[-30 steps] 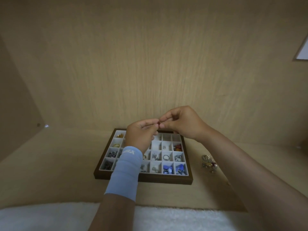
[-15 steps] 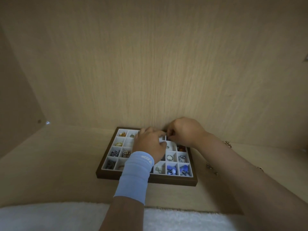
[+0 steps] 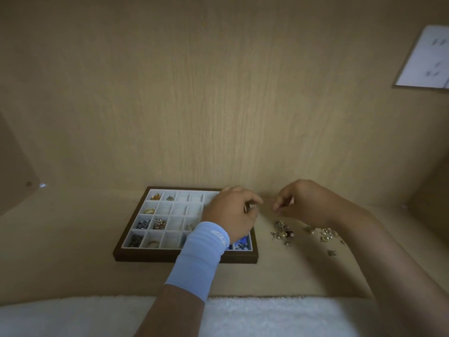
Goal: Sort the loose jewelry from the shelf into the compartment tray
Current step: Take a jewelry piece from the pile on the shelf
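a brown-framed compartment tray (image 3: 184, 258) with white cells sits on the pale wooden shelf (image 3: 73, 239), close to the back wall. several cells along its left side hold pieces: an amber piece (image 3: 155, 196) in the far left corner cell, a gold piece (image 3: 149, 211) in the cell in front of it, then a silvery cluster (image 3: 143, 224) beside a pearly gold cluster (image 3: 160, 223), and a dark cluster (image 3: 136, 240) in the near left corner cell. blue pieces (image 3: 243, 240) show in the near right corner cell, partly hidden by the wrist. the left hand (image 3: 232, 212), with a light blue wrist sleeve (image 3: 201, 254) on its forearm, hovers over the right part of the tray, its fingers curled inward; something small and dark shows near the thumb, but whether it is pinched there cannot be told. the right hand (image 3: 303, 205) hangs just right of the tray, above the shelf, its thumb and fingertips drawn close together; whether they hold anything is too blurred to tell. the loose jewelry (image 3: 283, 231) lies scattered on the shelf right of the tray, below the right hand, in small gold and dark bits that trail toward the forearm. a white fluffy cloth (image 3: 73, 314) runs along the near edge, and a white card (image 3: 427, 59) hangs on the wall at upper right.
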The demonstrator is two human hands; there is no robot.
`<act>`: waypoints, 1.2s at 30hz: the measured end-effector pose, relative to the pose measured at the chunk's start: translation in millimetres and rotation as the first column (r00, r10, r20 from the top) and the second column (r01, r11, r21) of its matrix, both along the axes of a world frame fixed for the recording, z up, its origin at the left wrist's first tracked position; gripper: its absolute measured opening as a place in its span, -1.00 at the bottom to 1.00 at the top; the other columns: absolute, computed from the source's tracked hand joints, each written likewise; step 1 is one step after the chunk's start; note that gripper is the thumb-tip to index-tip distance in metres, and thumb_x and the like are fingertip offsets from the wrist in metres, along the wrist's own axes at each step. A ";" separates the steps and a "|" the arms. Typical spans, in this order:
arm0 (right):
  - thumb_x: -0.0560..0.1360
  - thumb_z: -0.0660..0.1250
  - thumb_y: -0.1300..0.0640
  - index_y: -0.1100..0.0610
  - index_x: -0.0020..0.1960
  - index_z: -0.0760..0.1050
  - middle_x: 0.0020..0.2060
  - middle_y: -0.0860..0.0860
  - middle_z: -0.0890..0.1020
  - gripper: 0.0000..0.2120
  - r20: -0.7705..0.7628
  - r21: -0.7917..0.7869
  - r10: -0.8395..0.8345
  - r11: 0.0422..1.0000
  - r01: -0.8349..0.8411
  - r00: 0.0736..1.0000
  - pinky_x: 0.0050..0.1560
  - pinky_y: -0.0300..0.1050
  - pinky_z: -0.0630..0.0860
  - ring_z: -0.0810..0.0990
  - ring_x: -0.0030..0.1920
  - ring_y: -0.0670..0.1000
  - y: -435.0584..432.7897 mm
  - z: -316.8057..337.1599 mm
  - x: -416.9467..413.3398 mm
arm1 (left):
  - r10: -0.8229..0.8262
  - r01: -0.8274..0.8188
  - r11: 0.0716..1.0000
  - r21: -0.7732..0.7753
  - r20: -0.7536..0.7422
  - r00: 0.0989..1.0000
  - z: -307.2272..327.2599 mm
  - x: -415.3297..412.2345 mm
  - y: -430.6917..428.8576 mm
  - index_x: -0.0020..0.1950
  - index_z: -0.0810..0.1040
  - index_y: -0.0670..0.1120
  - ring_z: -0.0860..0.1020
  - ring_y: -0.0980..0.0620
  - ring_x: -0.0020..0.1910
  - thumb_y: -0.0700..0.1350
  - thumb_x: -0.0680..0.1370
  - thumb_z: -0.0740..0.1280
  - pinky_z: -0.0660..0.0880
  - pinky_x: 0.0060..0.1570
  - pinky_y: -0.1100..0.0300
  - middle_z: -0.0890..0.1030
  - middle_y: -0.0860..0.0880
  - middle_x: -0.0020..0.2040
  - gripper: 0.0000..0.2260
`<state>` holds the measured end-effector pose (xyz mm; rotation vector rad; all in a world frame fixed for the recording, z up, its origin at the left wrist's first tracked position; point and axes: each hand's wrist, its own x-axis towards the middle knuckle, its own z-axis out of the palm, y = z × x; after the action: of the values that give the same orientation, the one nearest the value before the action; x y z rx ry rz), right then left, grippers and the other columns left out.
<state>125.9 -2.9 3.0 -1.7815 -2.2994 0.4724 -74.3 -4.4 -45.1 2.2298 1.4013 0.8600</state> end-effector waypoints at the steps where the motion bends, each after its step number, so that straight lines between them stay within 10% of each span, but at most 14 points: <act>1: 0.45 0.47 0.14 -0.10 -0.22 0.67 -0.36 -0.25 0.65 -0.85 -0.010 -0.032 -0.008 0.999 0.008 1.000 -0.27 -0.40 0.44 0.58 -0.33 -0.28 -5.6 -2.9 4.4 | -0.035 0.035 0.999 -0.002 -0.028 0.999 -1.5 6.3 -2.9 0.06 0.62 0.15 0.44 0.13 0.11 -0.04 0.53 0.31 0.46 0.17 0.08 0.53 0.18 -0.03 -0.84; 12: 0.37 0.54 0.07 -0.07 -0.11 0.71 -0.26 -0.19 0.70 -0.89 0.040 -0.095 0.015 0.995 -0.011 0.999 -0.15 -0.29 0.51 0.63 -0.21 -0.23 -14.6 -18.6 13.6 | -0.095 0.107 0.990 0.090 -0.128 0.987 -17.9 27.0 -12.2 -0.04 0.67 0.12 0.40 0.12 0.07 0.00 0.46 0.34 0.44 0.12 0.08 0.61 0.17 -0.07 -0.85; 16: 0.44 0.51 0.16 0.00 -0.17 0.71 -0.34 -0.10 0.71 -0.93 -0.207 -0.114 -0.027 0.993 0.004 0.978 -0.25 -0.23 0.56 0.63 -0.35 -0.16 -14.7 -14.1 20.2 | -0.095 0.106 0.988 0.109 -0.101 0.990 -15.5 26.5 -12.1 0.05 0.61 0.14 0.41 0.17 0.03 0.01 0.47 0.38 0.46 0.07 0.13 0.60 0.22 -0.13 -0.84; 25: 0.42 0.56 0.14 0.20 -0.08 0.72 -0.48 -0.01 0.58 -0.86 -0.658 -0.172 -0.178 0.981 0.084 0.732 -0.49 -0.31 0.34 0.42 -0.52 -0.13 -18.8 -12.5 16.4 | -0.066 0.040 0.989 0.142 0.185 0.981 -13.5 28.6 -13.6 0.11 0.57 0.20 0.54 0.22 -0.04 0.03 0.42 0.47 0.54 0.02 0.12 0.62 0.20 -0.08 -0.72; 36: 0.48 0.49 0.19 0.17 0.01 0.71 -0.41 0.03 0.61 -0.88 -0.796 -0.196 -0.194 0.979 0.060 0.573 -0.52 -0.29 0.32 0.42 -0.47 -0.06 -16.7 -21.2 -0.4 | 0.059 0.000 0.993 -0.116 0.502 0.863 1.4 15.9 -12.7 -0.03 0.67 0.03 0.64 0.21 -0.11 -0.14 0.46 0.48 0.56 -0.02 0.31 0.70 0.09 -0.17 -0.87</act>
<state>125.5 -19.6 -18.2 -1.3155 -1.4797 1.1742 -58.4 -17.1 -43.7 1.7230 1.1931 1.2338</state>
